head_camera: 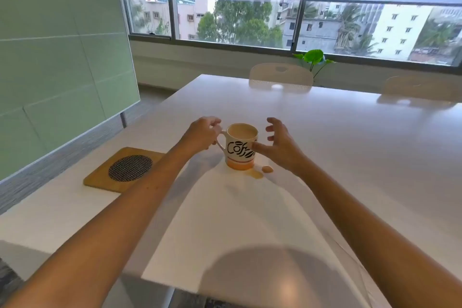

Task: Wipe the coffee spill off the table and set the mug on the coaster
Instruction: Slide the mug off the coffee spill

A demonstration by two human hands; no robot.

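- Reaching in from both sides, the person has a hand on either flank of the coffee mug (241, 149), which stands upright on the white table (350, 147) and is close to full of milky coffee.
- The left hand (202, 136) sits at the handle, its fingers curled in loosely around it; whether they actually pinch the handle or only rest against it I cannot tell from here.
- The right hand (280, 149) is spread wide, fingers splayed and apart, the thumb just at the mug's printed side and the rest hanging clear of the rim. It looks like a steadying hand, sensible with the cup this full.
- The coffee spill (257, 173) lies on the table at the mug's near right foot: a pale brown puddle touching the base and a smaller blob (267, 169) just beside it.
- The wooden coaster (125, 170) with its round mesh centre waits to the left of the mug, near but apart, with nothing on it.
- I see no cloth or tissue anywhere on the table, so my guess is the mug gets lifted first, both to reach the coaster and to bare the wet patch under it.
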